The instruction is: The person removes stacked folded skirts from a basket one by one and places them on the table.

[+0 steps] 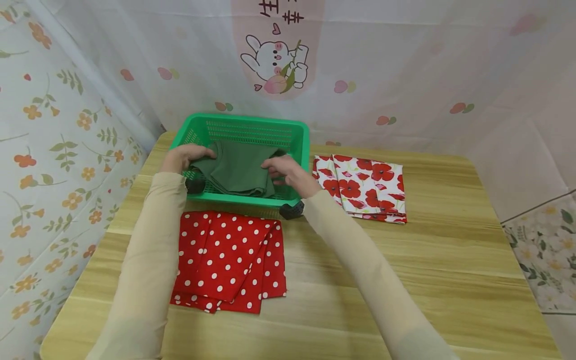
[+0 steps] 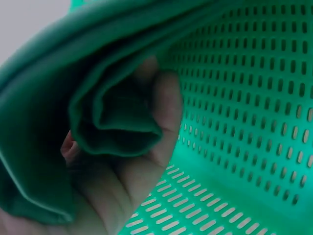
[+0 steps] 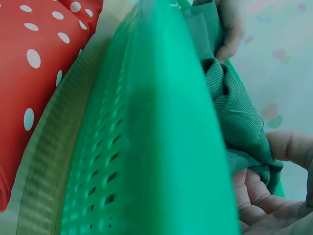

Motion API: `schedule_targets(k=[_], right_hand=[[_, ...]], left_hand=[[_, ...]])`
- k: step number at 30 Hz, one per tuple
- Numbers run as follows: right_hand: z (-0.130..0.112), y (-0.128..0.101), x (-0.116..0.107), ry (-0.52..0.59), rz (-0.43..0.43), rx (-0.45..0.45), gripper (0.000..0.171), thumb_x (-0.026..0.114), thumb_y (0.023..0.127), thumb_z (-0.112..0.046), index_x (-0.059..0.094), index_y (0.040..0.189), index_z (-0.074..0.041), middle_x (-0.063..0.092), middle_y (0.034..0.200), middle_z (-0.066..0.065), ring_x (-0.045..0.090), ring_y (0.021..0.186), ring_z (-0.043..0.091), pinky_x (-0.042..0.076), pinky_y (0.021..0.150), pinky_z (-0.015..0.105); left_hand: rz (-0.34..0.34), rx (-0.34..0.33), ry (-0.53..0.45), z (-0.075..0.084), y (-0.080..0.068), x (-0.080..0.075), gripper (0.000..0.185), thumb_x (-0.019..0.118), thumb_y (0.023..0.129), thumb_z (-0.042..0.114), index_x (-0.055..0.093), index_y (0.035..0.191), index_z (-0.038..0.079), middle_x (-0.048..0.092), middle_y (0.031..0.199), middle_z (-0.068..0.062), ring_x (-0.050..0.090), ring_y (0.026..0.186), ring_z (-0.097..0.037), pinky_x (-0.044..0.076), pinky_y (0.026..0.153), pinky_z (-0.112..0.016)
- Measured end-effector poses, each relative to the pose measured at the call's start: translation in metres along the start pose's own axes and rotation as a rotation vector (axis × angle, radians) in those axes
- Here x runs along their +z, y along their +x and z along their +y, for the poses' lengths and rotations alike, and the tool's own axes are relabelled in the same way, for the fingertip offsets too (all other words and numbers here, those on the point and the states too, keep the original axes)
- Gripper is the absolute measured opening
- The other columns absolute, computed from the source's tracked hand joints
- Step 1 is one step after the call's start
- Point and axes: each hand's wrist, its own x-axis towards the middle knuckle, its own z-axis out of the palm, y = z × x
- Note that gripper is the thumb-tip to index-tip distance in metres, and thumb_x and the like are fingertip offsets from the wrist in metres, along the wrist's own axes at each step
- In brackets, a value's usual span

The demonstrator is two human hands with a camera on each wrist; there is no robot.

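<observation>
A folded dark green cloth [image 1: 238,170] lies in the green plastic basket [image 1: 252,125] at the back of the wooden table. My left hand [image 1: 182,156] grips its left edge; the left wrist view shows the green cloth [image 2: 98,107] folded over my fingers [image 2: 164,112] inside the perforated basket [image 2: 244,98]. On the cloth's right edge my right hand [image 1: 288,172] holds on. In the right wrist view the cloth [image 3: 234,117] sits against my palm [image 3: 264,205], beside the basket wall [image 3: 156,127].
A folded red cloth with white dots [image 1: 229,260] lies in front of the basket. A folded white cloth with red poppies [image 1: 364,185] lies to the basket's right. Patterned curtains close off the left side and back. The wooden table [image 1: 450,260] extends to the right.
</observation>
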Motion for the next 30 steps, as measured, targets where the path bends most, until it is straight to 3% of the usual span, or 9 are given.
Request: schedule_targets(k=[3,7,10,13,16,18,23,26,30], right_hand=[[-0.002,-0.005,0.001,-0.003,-0.001,-0.037,0.028,0.063,0.087,-0.015,0.055,0.111,-0.004,0.052,0.101,0.006,0.054,0.1,0.023,0.045,0.093,0.042],[-0.005,-0.013,0.003,-0.001,0.006,-0.108,0.011,0.063,0.086,-0.013,0.054,0.084,-0.007,0.051,0.081,0.002,0.051,0.077,0.017,0.048,0.087,0.04],[-0.007,-0.017,0.002,0.029,0.013,-0.157,0.026,0.063,0.086,-0.01,0.046,0.066,-0.01,0.046,0.065,0.0,0.044,0.062,0.014,0.047,0.071,0.032],[-0.009,-0.021,0.0,0.072,0.008,-0.189,0.031,0.061,0.087,-0.009,0.042,0.063,-0.01,0.041,0.059,0.0,0.038,0.056,0.013,0.042,0.062,0.027],[-0.012,-0.027,-0.003,0.089,0.003,-0.204,0.02,0.061,0.088,-0.008,0.049,0.071,-0.006,0.044,0.064,0.0,0.04,0.057,0.013,0.043,0.063,0.025],[-0.014,-0.032,-0.005,0.09,0.003,-0.215,0.007,0.061,0.088,-0.008,0.058,0.088,-0.002,0.049,0.074,0.001,0.044,0.062,0.013,0.045,0.068,0.025],[-0.019,-0.047,-0.011,0.084,0.001,-0.232,0.043,0.061,0.089,-0.01,0.05,0.128,0.002,0.055,0.11,0.009,0.052,0.082,0.015,0.048,0.085,0.029],[-0.02,-0.055,-0.015,0.086,-0.028,-0.238,0.053,0.06,0.09,-0.011,0.04,0.138,0.001,0.047,0.133,0.012,0.053,0.1,0.02,0.045,0.095,0.033],[-0.019,-0.065,-0.021,0.087,-0.059,-0.246,0.06,0.057,0.092,-0.012,0.03,0.144,0.0,0.034,0.146,0.011,0.047,0.119,0.025,0.041,0.101,0.035]], left_hand=[[0.017,0.021,0.016,0.0,-0.004,0.002,0.057,0.051,0.093,0.032,0.031,0.131,-0.006,0.046,0.094,-0.004,0.051,0.06,-0.006,0.047,0.063,-0.023],[0.042,0.038,-0.009,0.002,-0.008,0.003,0.058,0.052,0.092,0.032,0.031,0.132,-0.005,0.042,0.106,-0.009,0.052,0.062,-0.006,0.048,0.063,-0.022],[0.065,0.051,-0.044,0.005,-0.011,0.001,0.055,0.053,0.092,0.031,0.034,0.129,-0.004,0.043,0.107,-0.009,0.053,0.062,-0.006,0.049,0.062,-0.022],[0.077,0.07,-0.062,0.008,-0.017,-0.001,0.05,0.053,0.091,0.031,0.036,0.126,-0.002,0.042,0.103,-0.006,0.052,0.064,-0.006,0.048,0.062,-0.022],[0.086,0.096,-0.092,0.013,-0.024,-0.001,0.046,0.053,0.091,0.03,0.039,0.123,0.0,0.048,0.095,-0.002,0.053,0.062,-0.006,0.048,0.061,-0.022],[0.078,0.115,-0.127,0.017,-0.031,-0.001,0.044,0.053,0.091,0.028,0.04,0.123,0.001,0.051,0.088,0.002,0.055,0.061,-0.006,0.049,0.06,-0.023],[0.057,0.152,-0.212,0.026,-0.048,0.004,0.034,0.05,0.092,0.025,0.044,0.119,0.004,0.056,0.076,0.007,0.058,0.058,-0.006,0.05,0.059,-0.022],[0.057,0.17,-0.255,0.029,-0.057,0.007,0.024,0.05,0.093,0.025,0.047,0.108,0.007,0.057,0.073,0.006,0.058,0.057,-0.007,0.051,0.057,-0.022],[0.053,0.204,-0.329,0.029,-0.067,0.013,0.012,0.051,0.093,0.023,0.053,0.091,0.012,0.058,0.072,0.006,0.06,0.057,-0.007,0.051,0.056,-0.023]])
